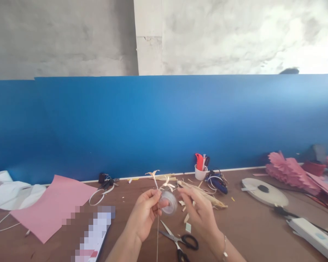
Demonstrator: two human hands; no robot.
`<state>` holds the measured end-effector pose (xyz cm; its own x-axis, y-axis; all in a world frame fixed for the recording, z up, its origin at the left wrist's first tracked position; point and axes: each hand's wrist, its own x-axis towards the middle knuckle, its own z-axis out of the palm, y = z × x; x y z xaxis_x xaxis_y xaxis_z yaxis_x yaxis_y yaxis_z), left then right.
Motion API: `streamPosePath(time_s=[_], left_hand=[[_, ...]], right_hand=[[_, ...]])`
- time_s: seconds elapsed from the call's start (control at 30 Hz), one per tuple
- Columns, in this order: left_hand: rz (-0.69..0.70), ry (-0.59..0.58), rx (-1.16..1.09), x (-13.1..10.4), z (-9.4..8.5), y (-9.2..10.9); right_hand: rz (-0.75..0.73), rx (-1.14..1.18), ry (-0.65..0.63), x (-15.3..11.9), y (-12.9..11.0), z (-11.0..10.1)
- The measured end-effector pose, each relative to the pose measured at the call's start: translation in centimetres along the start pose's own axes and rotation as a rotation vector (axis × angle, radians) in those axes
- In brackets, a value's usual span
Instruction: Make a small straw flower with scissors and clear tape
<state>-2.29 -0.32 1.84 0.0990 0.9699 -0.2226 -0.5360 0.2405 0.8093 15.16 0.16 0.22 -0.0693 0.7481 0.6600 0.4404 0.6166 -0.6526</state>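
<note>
My left hand [146, 209] is closed in a pinch around the thin stem [157, 236] of a small pale flower [153, 174]. A roll of clear tape [169, 202] hangs at the same hand's fingers, with a fingertip in its ring. Just behind the roll shows a second cream flower [168, 184]; whether it is held or lying down I cannot tell. My right hand [198, 209] is to the right of the roll, its fingertips drawn together; anything between them is too small to make out. Scissors [175, 238] lie partly spread on the table below both hands.
Dried husk strips [210, 198] lie behind my right hand. A white cup [200, 172] of pens stands by the blue partition [164, 123]. Pink paper [53, 207] and a phone-like object [94, 233] are left; a cream cable reel [265, 192] and power strip [314, 236] right.
</note>
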Motion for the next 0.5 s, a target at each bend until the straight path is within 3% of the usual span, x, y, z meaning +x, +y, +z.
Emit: streamPosePath(time_s=[0.1, 0.3, 0.5], left_hand=[[0.03, 0.063, -0.05, 0.1, 0.0, 0.2], [0.154, 0.124, -0.085, 0.0, 0.4, 0.0], [0.171, 0.145, -0.117, -0.1, 0.9, -0.8]], right_hand=[[0.314, 0.25, 0.091, -0.6, 0.1, 0.6], [0.104, 0.096, 0.077, -0.8, -1.2, 2.0], [0.23, 0.162, 0.062, 0.2, -1.5, 3.6]])
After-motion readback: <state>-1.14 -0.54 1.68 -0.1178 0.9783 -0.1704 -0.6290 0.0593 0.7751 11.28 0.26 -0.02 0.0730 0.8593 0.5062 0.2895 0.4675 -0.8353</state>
